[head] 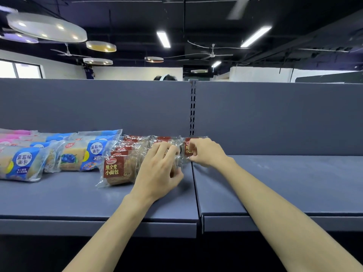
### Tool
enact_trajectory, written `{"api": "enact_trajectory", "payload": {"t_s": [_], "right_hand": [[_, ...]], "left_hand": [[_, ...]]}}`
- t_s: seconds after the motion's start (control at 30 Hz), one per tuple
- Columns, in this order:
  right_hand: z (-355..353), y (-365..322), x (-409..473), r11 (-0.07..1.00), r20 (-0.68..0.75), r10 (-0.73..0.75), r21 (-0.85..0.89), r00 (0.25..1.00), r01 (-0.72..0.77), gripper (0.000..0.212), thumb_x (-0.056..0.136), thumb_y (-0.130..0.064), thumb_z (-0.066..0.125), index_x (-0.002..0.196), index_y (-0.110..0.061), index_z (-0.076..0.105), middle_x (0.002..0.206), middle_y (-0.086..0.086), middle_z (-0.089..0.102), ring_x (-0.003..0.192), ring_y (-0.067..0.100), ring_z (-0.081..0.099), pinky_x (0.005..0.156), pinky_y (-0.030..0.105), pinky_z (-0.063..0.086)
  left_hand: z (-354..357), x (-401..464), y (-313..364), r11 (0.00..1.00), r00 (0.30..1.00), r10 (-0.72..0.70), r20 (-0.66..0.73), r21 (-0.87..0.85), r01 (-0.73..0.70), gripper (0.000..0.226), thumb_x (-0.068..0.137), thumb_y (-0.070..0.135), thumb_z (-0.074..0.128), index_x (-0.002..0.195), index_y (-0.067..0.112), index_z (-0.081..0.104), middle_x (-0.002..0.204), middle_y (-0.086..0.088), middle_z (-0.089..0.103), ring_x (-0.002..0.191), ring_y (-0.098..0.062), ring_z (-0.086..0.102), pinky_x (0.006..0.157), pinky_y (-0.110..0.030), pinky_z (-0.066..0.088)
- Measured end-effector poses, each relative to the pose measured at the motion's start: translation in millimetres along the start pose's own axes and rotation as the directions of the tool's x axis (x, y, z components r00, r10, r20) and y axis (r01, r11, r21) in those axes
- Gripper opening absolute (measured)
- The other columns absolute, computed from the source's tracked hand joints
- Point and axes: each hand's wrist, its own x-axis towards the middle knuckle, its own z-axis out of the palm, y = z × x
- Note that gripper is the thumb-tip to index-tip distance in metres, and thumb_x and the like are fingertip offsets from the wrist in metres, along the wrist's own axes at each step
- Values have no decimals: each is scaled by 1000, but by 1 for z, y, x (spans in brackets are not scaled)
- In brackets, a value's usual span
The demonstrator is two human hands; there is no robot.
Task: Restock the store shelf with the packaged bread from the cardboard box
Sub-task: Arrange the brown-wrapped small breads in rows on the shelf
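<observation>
Grey shelf (98, 201), left hand (159, 173) gripping a half-hidden brown bread pack (172, 150), right hand (206, 152) pinching another pack's wrapper (187, 149)

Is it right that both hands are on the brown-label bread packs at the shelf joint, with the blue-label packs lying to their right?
Not quite. The head view shows the left hand and right hand on the brown-label packs at the shelf joint, but the blue-label packs lie to their left, not right.

I'm standing at a shop shelf (98, 201) — grey metal, with a slotted upright (192, 108) at twelve o'clock and rows of wrapped bread packs (115, 169) toward ten. Over the back panel (88, 107), an open hall — strip lights (163, 39), ceiling fans (213, 54).
</observation>
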Motion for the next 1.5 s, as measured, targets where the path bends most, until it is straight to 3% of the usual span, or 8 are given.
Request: {"api": "enact_trajectory", "payload": {"t_s": [0.13, 0.3, 0.53, 0.77, 1.13, 1.23, 1.37, 1.5], "right_hand": [[7, 0, 3, 996, 150, 22, 84, 989, -35, 17, 79, -18, 61, 89, -31, 59, 101, -4, 63, 91, 21, 60, 70, 30, 46], [12, -3, 6, 993, 153, -5, 113, 988, -13, 22, 75, -6, 52, 87, -24, 50, 90, -7, 57, 85, 20, 55, 63, 32, 43], [13, -6, 10, 991, 164, -21, 133, 986, -1, 24, 77, -7, 53, 75, -24, 36, 83, -2, 48, 78, 23, 45, 58, 32, 34], [-3, -5, -7, 993, 152, 9, 113, 988, -26, 19, 78, -14, 57, 96, -21, 56, 96, -5, 60, 92, 22, 57, 71, 33, 48], [-55, -3, -39, 996, 85, 10, 93, 996, -18, 26, 83, -37, 68, 104, -27, 58, 98, -10, 64, 91, 16, 60, 80, 35, 52], [-69, -15, -41, 998, 65, -7, 70, 998, 2, 26, 82, -27, 63, 107, -27, 57, 101, -8, 64, 93, 18, 61, 82, 38, 55], [-89, -38, -35, 997, -3, -54, 57, 999, 54, 28, 84, -28, 64, 111, -28, 55, 104, -6, 63, 93, 18, 61, 81, 39, 55], [-99, -74, -22, 990, -38, -117, 73, 992, 120, 35, 86, -27, 65, 119, -25, 54, 105, -6, 61, 94, 18, 60, 81, 38, 55]], "left_hand": [[0, 0, -1, 1000, 1000, -3, -8, -14, 3, 32, 70, 17, 65, 100, 11, 57, 98, -1, 53, 92, -24, 46, 84, -32, 42], [2, 1, -3, 999, 1000, -15, -17, -28, 15, 30, 70, 15, 63, 99, 12, 56, 96, 0, 51, 90, -24, 45, 82, -33, 42], [8, 5, -5, 999, 1000, -20, -12, -36, 20, 28, 69, 12, 60, 98, 10, 56, 95, -1, 52, 89, -25, 45, 84, -34, 41], [6, 2, -6, 999, 1000, -20, -4, -47, 19, 29, 71, 13, 60, 100, 11, 57, 96, -1, 52, 90, -25, 46, 84, -34, 42], [3, 1, -6, 1000, 997, -16, 82, -1, 16, 26, 74, 20, 52, 99, 14, 56, 98, -1, 51, 92, -25, 46, 81, -36, 42], [-1, 0, -4, 1000, 994, -23, 111, 13, 22, 32, 72, 25, 50, 101, 14, 57, 99, -2, 52, 92, -26, 47, 80, -37, 41], [-19, 5, -14, 997, 991, 48, 124, 59, -56, 38, 72, 31, 51, 106, 16, 58, 104, -2, 55, 96, -26, 50, 81, -36, 43], [-54, 12, -43, 994, 994, 31, 109, 99, -42, 41, 74, 39, 48, 108, 18, 57, 105, -2, 57, 95, -27, 52, 79, -40, 47]]}}
